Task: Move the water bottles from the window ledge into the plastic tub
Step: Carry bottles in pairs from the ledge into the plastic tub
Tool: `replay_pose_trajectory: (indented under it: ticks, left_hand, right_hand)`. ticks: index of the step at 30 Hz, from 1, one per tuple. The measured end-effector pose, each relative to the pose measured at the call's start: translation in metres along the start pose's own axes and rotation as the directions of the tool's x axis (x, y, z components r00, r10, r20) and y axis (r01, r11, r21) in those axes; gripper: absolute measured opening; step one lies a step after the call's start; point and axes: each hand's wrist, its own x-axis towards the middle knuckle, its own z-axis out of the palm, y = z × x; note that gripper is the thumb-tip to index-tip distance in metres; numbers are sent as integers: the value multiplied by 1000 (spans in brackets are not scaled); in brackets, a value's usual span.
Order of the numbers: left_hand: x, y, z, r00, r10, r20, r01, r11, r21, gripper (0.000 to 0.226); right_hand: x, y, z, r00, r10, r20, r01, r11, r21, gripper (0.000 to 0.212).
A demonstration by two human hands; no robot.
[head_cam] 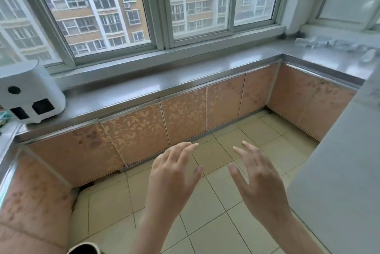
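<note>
Low at six o'clock, the left hand (174, 173) and right hand (259, 175) hover over the floor tiles (216, 223), fingers spread, holding nothing. Blurred water bottles (337, 46) lie on the window ledge (205, 68) at two o'clock. Step closer first; no tub is visible.

White appliance (30, 94) at counter's (144, 91) left end; patterned cabinet doors (183, 115) below; tiled floor (205, 212); apartment block (98, 6) outside.
</note>
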Motion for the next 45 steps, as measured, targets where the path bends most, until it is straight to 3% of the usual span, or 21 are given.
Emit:
replay_pose_trajectory:
  ticks: [20, 37, 45]
  left_hand:
    - [274, 95, 227, 992, 94, 89, -86, 993, -82, 48]
    - [544, 76, 402, 949, 260, 177, -238, 962, -137, 51]
    - [665, 96, 476, 890, 376, 256, -332, 922, -199, 50]
  right_hand:
    - [251, 231, -17, 994, 109, -26, -111, 990, -86, 55]
    - [493, 358, 20, 957, 258, -136, -283, 933, -221, 59]
    - [591, 411, 22, 912, 352, -209, -395, 891, -224, 59]
